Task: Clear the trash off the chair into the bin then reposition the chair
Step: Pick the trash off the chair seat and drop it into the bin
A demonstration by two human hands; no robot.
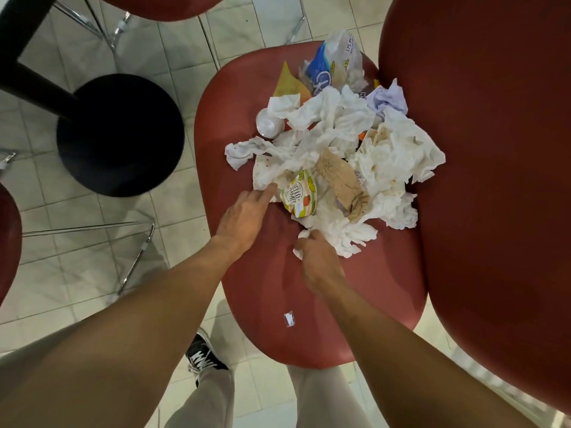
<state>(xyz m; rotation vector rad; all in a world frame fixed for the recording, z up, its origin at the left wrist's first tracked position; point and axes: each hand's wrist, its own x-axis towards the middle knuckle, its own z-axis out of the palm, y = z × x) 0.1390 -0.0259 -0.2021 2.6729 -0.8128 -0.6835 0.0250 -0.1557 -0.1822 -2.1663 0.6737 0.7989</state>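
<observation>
A red chair seat (256, 291) lies below me, its red backrest (488, 168) on the right. A heap of crumpled white napkins (333, 128) covers the seat's far half, mixed with a brown paper wad (343, 183), a printed paper cup (300, 193), a blue-and-clear plastic bag (332, 64), a yellow wrapper (289, 83) and a small white cup (268, 123). My left hand (247, 216) reaches the heap's near left edge, fingers straight, touching a napkin beside the printed cup. My right hand (318, 261) pinches the near edge of a napkin (340, 236). No bin is in view.
A small clear scrap (289, 319) lies on the near part of the seat. A black round table base (120, 134) stands on the tiled floor at left. Other red chairs with chrome legs (136, 257) stand at the left edge and top. My shoe (205, 355) is below the seat.
</observation>
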